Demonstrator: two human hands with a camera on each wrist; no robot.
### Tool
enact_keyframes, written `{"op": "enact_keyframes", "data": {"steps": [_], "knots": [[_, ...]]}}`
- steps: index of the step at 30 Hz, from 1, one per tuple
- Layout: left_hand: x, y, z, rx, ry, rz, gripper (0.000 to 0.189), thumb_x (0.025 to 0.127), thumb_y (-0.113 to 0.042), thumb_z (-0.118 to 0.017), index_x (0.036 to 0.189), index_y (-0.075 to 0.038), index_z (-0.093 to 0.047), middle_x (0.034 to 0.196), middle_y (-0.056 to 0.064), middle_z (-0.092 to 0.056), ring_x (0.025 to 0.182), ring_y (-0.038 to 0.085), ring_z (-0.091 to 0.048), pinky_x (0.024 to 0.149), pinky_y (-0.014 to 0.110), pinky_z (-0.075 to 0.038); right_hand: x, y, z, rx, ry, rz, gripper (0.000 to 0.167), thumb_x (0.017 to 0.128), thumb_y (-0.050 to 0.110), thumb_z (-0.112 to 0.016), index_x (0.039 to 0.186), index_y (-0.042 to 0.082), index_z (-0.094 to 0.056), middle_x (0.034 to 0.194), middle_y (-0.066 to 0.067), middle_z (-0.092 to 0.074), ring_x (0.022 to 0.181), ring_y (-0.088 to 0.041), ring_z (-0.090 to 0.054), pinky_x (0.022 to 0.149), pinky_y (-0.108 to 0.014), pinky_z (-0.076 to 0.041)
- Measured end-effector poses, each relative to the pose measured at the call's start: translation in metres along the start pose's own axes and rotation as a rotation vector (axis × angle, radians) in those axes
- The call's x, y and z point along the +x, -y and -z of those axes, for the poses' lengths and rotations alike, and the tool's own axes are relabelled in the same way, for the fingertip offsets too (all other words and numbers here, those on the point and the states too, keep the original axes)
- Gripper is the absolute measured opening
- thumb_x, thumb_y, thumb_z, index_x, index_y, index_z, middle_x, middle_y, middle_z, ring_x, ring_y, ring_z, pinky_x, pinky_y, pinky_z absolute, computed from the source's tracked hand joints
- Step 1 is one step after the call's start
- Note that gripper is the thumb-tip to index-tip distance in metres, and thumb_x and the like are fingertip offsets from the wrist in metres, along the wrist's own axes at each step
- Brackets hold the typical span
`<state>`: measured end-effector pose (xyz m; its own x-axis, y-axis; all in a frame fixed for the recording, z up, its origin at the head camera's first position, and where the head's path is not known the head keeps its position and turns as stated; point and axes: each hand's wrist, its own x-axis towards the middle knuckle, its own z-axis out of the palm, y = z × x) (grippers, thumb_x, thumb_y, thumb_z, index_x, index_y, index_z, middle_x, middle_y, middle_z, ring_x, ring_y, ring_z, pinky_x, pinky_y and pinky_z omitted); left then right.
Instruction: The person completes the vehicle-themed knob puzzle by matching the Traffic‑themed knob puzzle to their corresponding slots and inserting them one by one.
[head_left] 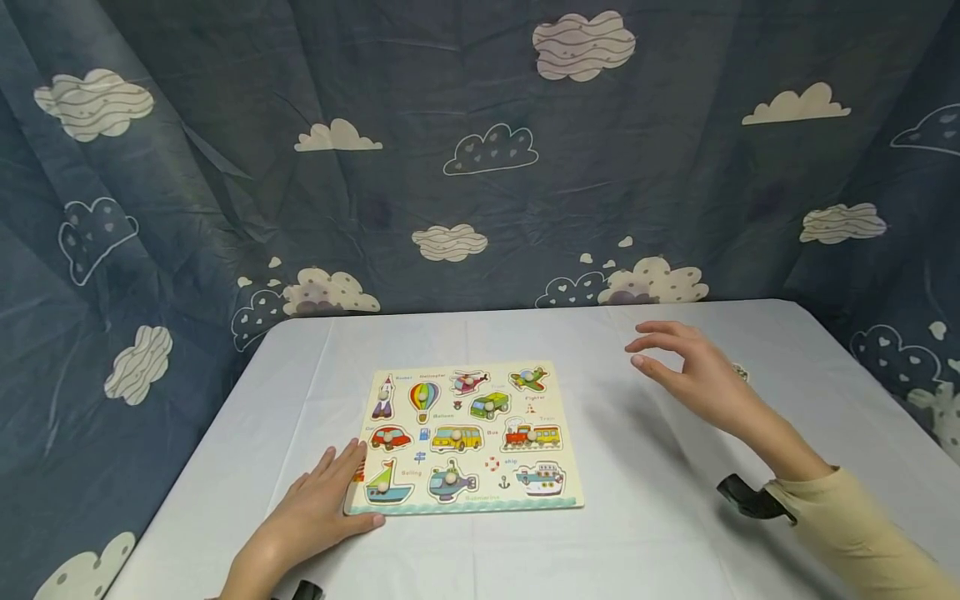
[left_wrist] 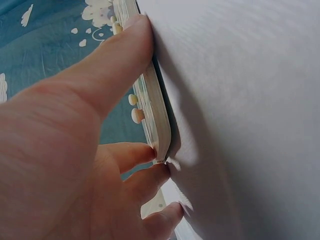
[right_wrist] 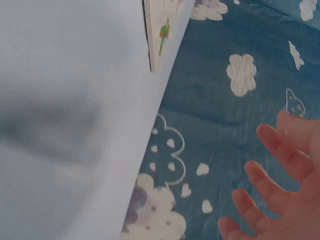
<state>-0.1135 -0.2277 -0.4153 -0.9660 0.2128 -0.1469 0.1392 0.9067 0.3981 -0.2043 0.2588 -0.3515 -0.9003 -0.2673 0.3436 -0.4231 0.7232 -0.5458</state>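
Observation:
A wooden peg puzzle board (head_left: 491,463) with vehicle pictures lies flat on the white table. My left hand (head_left: 318,492) rests at its near left corner, fingers spread along the left side and thumb against the near edge. The left wrist view shows the thumb (left_wrist: 112,62) and fingertips touching the board's edge (left_wrist: 159,112). Round knobs stand on most pictures; none shows on the ship (head_left: 540,479). Right of the board, my right hand (head_left: 697,379) hovers over the table holding nothing, its fingers loosely bent. Behind it peeks a small patterned thing (head_left: 741,372), mostly hidden.
White cloth covers the table (head_left: 525,554). A dark blue curtain (head_left: 405,200) with cloud prints hangs behind and along both sides. A black wrist device (head_left: 752,497) sits at the right sleeve, and part of another (head_left: 307,591) shows by the left wrist.

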Motion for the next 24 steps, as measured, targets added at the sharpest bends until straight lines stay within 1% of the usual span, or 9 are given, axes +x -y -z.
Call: {"op": "enact_keyframes", "data": {"steps": [1, 4, 6, 8, 11, 16, 20, 24], "knots": [[0.001, 0.0, 0.0, 0.001, 0.001, 0.0, 0.106, 0.074, -0.059, -0.077, 0.154, -0.007, -0.031, 0.157, 0.016, -0.031, 0.143, 0.045, -0.023, 0.105, 0.068, -0.024, -0.002, -0.001, 0.003, -0.004, -0.005, -0.007, 0.02, 0.095, 0.025, -0.068, 0.112, 0.014, -0.071, 0.14, -0.016, -0.051, 0.128, -0.042, -0.042, 0.077, -0.05, -0.044], [0.002, -0.001, 0.001, 0.001, 0.006, 0.003, 0.107, 0.074, -0.06, -0.077, 0.154, -0.007, -0.031, 0.157, 0.016, -0.031, 0.143, 0.045, -0.022, 0.106, 0.068, -0.024, -0.008, -0.004, 0.01, 0.002, -0.024, -0.036, 0.022, 0.097, 0.028, -0.066, 0.112, 0.013, -0.071, 0.139, -0.018, -0.051, 0.128, -0.045, -0.042, 0.079, -0.059, -0.047], [0.003, -0.001, 0.002, -0.001, 0.009, 0.006, 0.107, 0.074, -0.061, -0.076, 0.154, -0.007, -0.031, 0.157, 0.016, -0.03, 0.143, 0.045, -0.021, 0.106, 0.068, -0.023, -0.013, -0.005, 0.015, 0.0, -0.041, -0.06, 0.025, 0.098, 0.03, -0.064, 0.113, 0.011, -0.071, 0.138, -0.018, -0.051, 0.128, -0.046, -0.041, 0.082, -0.066, -0.044], [0.004, -0.002, 0.002, -0.005, 0.013, 0.012, 0.107, 0.074, -0.061, -0.076, 0.155, -0.007, -0.03, 0.158, 0.016, -0.03, 0.144, 0.045, -0.02, 0.107, 0.068, -0.023, -0.017, -0.008, 0.019, -0.003, -0.055, -0.08, 0.028, 0.098, 0.032, -0.062, 0.114, 0.01, -0.071, 0.138, -0.019, -0.051, 0.128, -0.047, -0.041, 0.084, -0.07, -0.041], [0.004, -0.001, 0.001, -0.005, 0.016, 0.017, 0.107, 0.075, -0.06, -0.077, 0.155, -0.006, -0.031, 0.158, 0.015, -0.03, 0.144, 0.044, -0.02, 0.107, 0.068, -0.022, -0.024, -0.015, 0.024, -0.024, -0.08, -0.099, 0.029, 0.099, 0.031, -0.061, 0.115, 0.008, -0.07, 0.137, -0.021, -0.051, 0.127, -0.048, -0.04, 0.085, -0.069, -0.04], [0.004, -0.001, -0.001, 0.005, 0.022, 0.016, 0.107, 0.074, -0.061, -0.076, 0.154, -0.006, -0.031, 0.157, 0.015, -0.03, 0.144, 0.045, -0.021, 0.107, 0.068, -0.023, -0.033, -0.03, 0.029, -0.022, -0.114, -0.139, 0.032, 0.101, 0.029, -0.058, 0.118, 0.004, -0.069, 0.137, -0.024, -0.05, 0.128, -0.051, -0.038, 0.087, -0.071, -0.037], [0.002, -0.002, -0.001, 0.013, 0.021, 0.019, 0.107, 0.074, -0.06, -0.077, 0.154, -0.006, -0.031, 0.157, 0.016, -0.031, 0.143, 0.046, -0.021, 0.106, 0.068, -0.024, -0.035, -0.037, 0.034, -0.032, -0.119, -0.184, 0.038, 0.102, 0.034, -0.055, 0.121, 0.003, -0.067, 0.139, -0.023, -0.048, 0.13, -0.05, -0.037, 0.086, -0.071, -0.038], [0.001, -0.002, 0.0, 0.016, 0.015, 0.018, 0.106, 0.074, -0.06, -0.077, 0.154, -0.007, -0.032, 0.157, 0.015, -0.031, 0.143, 0.046, -0.021, 0.105, 0.069, -0.024, -0.035, -0.044, 0.041, -0.05, -0.121, -0.237, 0.045, 0.102, 0.04, -0.052, 0.124, 0.003, -0.065, 0.142, -0.022, -0.046, 0.132, -0.049, -0.035, 0.089, -0.074, -0.036]]}}
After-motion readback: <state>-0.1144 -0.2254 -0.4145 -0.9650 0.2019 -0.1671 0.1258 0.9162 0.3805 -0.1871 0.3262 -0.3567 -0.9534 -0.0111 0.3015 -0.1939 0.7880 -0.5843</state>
